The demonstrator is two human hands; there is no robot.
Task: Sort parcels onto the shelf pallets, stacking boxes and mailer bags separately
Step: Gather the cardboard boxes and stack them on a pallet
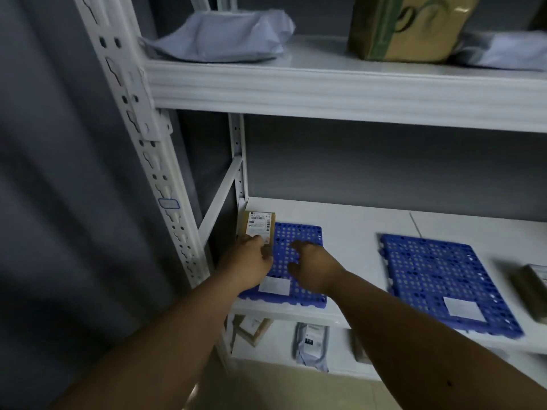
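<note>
Where the middle shelf (355, 229) meets the white upright at its far left corner, a small cardboard box (258, 229) with a printed shipping label is gripped at its near end by the left hand (251, 257); the fingers are curled round the box's near edge. The box lies at the left rear corner of a blue perforated pallet (299, 241), partly over the pallet's left edge, and whether its underside rests fully on the pallet cannot be told. Just to the right of the left hand, the right hand (310, 266) is held over the same pallet with fingers spread and loosely bent, nothing being held in it; whether the fingertips touch the pallet surface cannot be told. A white label (274, 285) is fixed to the pallet near its front edge, directly below the left wrist.

Well to the right of the right hand, a second blue pallet (438, 279) lies on the same shelf and carries its own white label (463, 309) toward the front. Beyond it, at the right margin, part of another box (532, 288) is seen, blurred.

Above both hands, on the upper shelf (340, 84), a pale mailer bag (225, 34) lies to the left, a brown carton with green print (408, 28) stands to the right of it, and a further pale bag (503, 51) is partly seen at the far right. Below the hands, on the lowest shelf, a grey mailer bag (312, 344) and a taped cardboard parcel (251, 329) are seen.
</note>
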